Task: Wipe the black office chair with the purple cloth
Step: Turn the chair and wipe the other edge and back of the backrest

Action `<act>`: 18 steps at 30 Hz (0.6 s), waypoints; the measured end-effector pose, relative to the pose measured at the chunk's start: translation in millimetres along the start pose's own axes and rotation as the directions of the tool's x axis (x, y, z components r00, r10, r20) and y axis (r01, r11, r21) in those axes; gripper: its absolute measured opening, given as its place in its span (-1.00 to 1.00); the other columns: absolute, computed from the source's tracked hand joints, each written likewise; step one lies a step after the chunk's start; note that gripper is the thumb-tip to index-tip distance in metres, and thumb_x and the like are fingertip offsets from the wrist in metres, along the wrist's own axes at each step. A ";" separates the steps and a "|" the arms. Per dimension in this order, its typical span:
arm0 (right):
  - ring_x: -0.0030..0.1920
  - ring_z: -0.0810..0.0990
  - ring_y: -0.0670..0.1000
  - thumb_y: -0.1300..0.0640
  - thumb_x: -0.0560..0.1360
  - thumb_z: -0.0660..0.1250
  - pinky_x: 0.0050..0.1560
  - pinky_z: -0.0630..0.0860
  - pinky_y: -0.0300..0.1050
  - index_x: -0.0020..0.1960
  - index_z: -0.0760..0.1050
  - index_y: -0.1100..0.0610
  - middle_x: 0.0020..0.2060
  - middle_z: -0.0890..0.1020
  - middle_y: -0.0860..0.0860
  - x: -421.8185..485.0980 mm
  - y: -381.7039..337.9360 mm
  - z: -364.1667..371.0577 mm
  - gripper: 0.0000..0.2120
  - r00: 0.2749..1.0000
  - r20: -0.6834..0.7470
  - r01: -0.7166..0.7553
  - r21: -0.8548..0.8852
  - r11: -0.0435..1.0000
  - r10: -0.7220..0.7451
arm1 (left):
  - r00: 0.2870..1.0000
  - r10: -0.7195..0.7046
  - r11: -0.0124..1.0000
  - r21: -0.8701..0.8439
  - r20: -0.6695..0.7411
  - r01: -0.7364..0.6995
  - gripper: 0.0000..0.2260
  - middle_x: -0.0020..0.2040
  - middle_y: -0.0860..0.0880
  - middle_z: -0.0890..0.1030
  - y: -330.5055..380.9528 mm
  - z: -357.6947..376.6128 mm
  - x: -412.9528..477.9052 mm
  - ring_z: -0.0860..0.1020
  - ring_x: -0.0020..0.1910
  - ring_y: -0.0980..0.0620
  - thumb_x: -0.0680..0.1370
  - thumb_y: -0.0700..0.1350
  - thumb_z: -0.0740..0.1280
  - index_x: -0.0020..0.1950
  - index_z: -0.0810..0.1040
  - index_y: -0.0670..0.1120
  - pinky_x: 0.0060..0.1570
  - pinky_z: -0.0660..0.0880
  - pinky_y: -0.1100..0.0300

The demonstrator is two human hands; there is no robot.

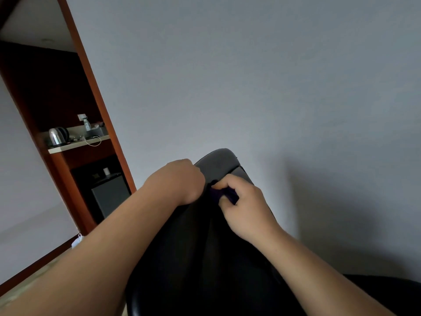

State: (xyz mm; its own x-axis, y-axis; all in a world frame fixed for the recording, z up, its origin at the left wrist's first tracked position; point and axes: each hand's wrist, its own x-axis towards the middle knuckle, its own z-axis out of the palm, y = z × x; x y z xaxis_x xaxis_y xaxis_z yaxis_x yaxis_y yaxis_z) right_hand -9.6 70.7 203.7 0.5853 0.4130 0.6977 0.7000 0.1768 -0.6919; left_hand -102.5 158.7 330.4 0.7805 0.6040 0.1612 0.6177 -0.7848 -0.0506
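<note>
I stood close enough to see the black office chair (205,258), tall and smooth-backed with a rounded top, and both of the person's bare arms reached up its backrest. The right hand (245,208) lay just below the chair's top and a little right of its middle, thumb and curled fingers pinching a small, bunched purple cloth (224,195). The cloth was pressed against the chair's dark surface, and most of it was hidden inside the grip, so only a dark violet wad showed between thumb and forefinger.

The left hand (181,182) sat level with it at the chair's upper left edge, just beside the right hand but not touching it. Its knuckles were curled into a fist against the chair; I could not tell whether the fingers actually held the edge or merely rested there, since the back of the hand hid them.

What mattered was plain enough. The chair's long axis ran from that rounded top straight down toward the person, and the cloth sat at the upper end of it. Nearly all the unwiped backrest therefore lay below the grip, between the two forearms. The right hand alone had the cloth, so I judged the next stroke would be its own, drawn down the chair's length, with the left hand placed to steady the chair. Behind the chair's top stood a plain grey wall (250,76).
</note>
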 end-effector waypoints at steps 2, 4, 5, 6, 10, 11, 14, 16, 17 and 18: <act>-0.01 0.60 -0.24 0.22 0.46 0.29 0.02 0.53 -0.30 -0.03 0.54 -0.22 -0.06 0.63 -0.32 13.6 7.8 2.3 -0.69 0.999 -0.009 -0.032 -0.040 0.999 0.031 | 1.000 -0.001 1.000 -0.016 -0.008 0.000 -0.63 0.40 -0.14 0.38 -1.1 -0.4 0.2 0.39 0.34 -0.14 0.66 -0.19 0.01 0.44 0.37 -0.18 0.34 0.36 0.00; -0.04 0.60 -0.18 0.23 0.47 0.29 0.04 0.58 -0.14 -0.06 0.56 -0.22 -0.11 0.62 -0.31 32.4 19.9 5.8 -0.68 0.997 -0.034 -0.073 -0.086 0.994 0.070 | 1.000 -0.017 0.998 -0.055 0.001 0.017 -0.63 0.39 -0.16 0.40 -1.9 -0.9 0.1 0.39 0.34 -0.15 0.69 -0.16 -0.01 0.44 0.38 -0.19 0.34 0.34 0.01; -0.04 0.61 -0.14 0.24 0.48 0.28 0.05 0.59 -0.07 -0.08 0.56 -0.22 -0.11 0.63 -0.28 43.2 27.2 7.1 -0.67 0.994 -0.049 -0.098 -0.102 0.990 0.093 | 1.000 -0.011 0.998 -0.068 -0.006 0.011 -0.63 0.38 -0.16 0.40 -2.2 -0.8 0.6 0.39 0.34 -0.15 0.69 -0.16 -0.01 0.43 0.39 -0.20 0.34 0.34 0.01; -0.04 0.61 -0.08 0.25 0.48 0.27 0.07 0.59 -0.03 -0.11 0.57 -0.21 -0.10 0.64 -0.24 54.2 35.0 8.1 -0.66 0.990 -0.064 -0.129 -0.113 0.985 0.123 | 1.000 -0.009 0.997 -0.074 -0.020 0.007 -0.63 0.37 -0.16 0.42 -2.4 -0.4 1.1 0.41 0.33 -0.15 0.69 -0.15 0.00 0.42 0.40 -0.20 0.32 0.36 0.01; 0.00 0.63 0.02 0.24 0.46 0.24 0.14 0.58 0.02 -0.21 0.56 -0.20 -0.02 0.67 -0.11 95.4 68.0 5.9 -0.67 0.965 -0.085 -0.260 -0.173 0.950 0.248 | 1.000 -0.001 0.999 -0.032 -0.017 0.001 -0.63 0.36 -0.15 0.42 -4.9 0.9 3.3 0.41 0.31 -0.15 0.68 -0.17 0.00 0.41 0.41 -0.20 0.33 0.37 0.00; 0.00 0.62 0.03 0.24 0.46 0.25 0.13 0.59 0.02 -0.22 0.55 -0.19 -0.02 0.66 -0.11 104.2 75.4 4.7 -0.68 0.958 -0.084 -0.285 -0.200 0.937 0.273 | 1.000 0.010 1.000 -0.019 -0.023 -0.011 -0.63 0.39 -0.16 0.40 -5.5 1.8 5.0 0.40 0.33 -0.15 0.68 -0.19 -0.01 0.43 0.39 -0.20 0.34 0.35 0.00; -0.02 0.60 0.02 0.23 0.44 0.26 0.10 0.59 -0.01 -0.23 0.55 -0.16 -0.03 0.64 -0.12 125.2 94.9 2.5 -0.71 0.940 -0.100 -0.341 -0.252 0.906 0.326 | 1.000 0.021 1.000 0.004 -0.016 -0.021 -0.62 0.40 -0.17 0.38 -6.5 1.9 10.2 0.39 0.34 -0.16 0.68 -0.21 -0.02 0.45 0.37 -0.21 0.34 0.35 0.01; -0.05 0.59 0.03 0.23 0.43 0.26 0.07 0.59 -0.02 -0.22 0.55 -0.12 -0.04 0.63 -0.10 134.7 105.4 2.3 -0.75 0.924 -0.119 -0.383 -0.254 0.888 0.364 | 1.000 0.011 1.000 -0.012 -0.020 -0.011 -0.61 0.41 -0.18 0.37 -5.2 2.3 12.0 0.39 0.34 -0.17 0.66 -0.23 -0.02 0.46 0.34 -0.22 0.34 0.36 0.01; -0.06 0.59 0.04 0.23 0.43 0.25 0.06 0.59 -0.03 -0.21 0.56 -0.10 -0.04 0.63 -0.08 138.4 110.0 1.9 -0.76 0.914 -0.129 -0.406 -0.250 0.879 0.386 | 1.000 0.007 1.000 -0.019 -0.024 -0.008 -0.61 0.40 -0.18 0.38 -5.8 4.2 13.7 0.40 0.33 -0.17 0.66 -0.24 -0.01 0.46 0.35 -0.22 0.33 0.37 0.02; -0.07 0.58 0.05 0.24 0.43 0.24 0.05 0.59 -0.03 -0.20 0.56 -0.08 -0.04 0.63 -0.07 141.7 114.2 1.2 -0.76 0.903 -0.138 -0.429 -0.245 0.870 0.406 | 0.999 -0.001 0.999 -0.035 -0.034 -0.001 -0.63 0.36 -0.18 0.42 -6.2 6.1 14.8 0.43 0.30 -0.17 0.66 -0.22 0.00 0.43 0.38 -0.22 0.29 0.40 0.02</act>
State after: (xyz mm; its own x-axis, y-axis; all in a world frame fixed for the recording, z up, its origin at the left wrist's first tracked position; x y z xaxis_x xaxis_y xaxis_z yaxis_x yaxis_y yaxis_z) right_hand 152.8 150.5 223.4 0.8697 0.3212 0.3747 0.4580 -0.2422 -0.8553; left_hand -94.1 173.3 327.2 0.7764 0.5994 0.1946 0.6136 -0.7895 -0.0164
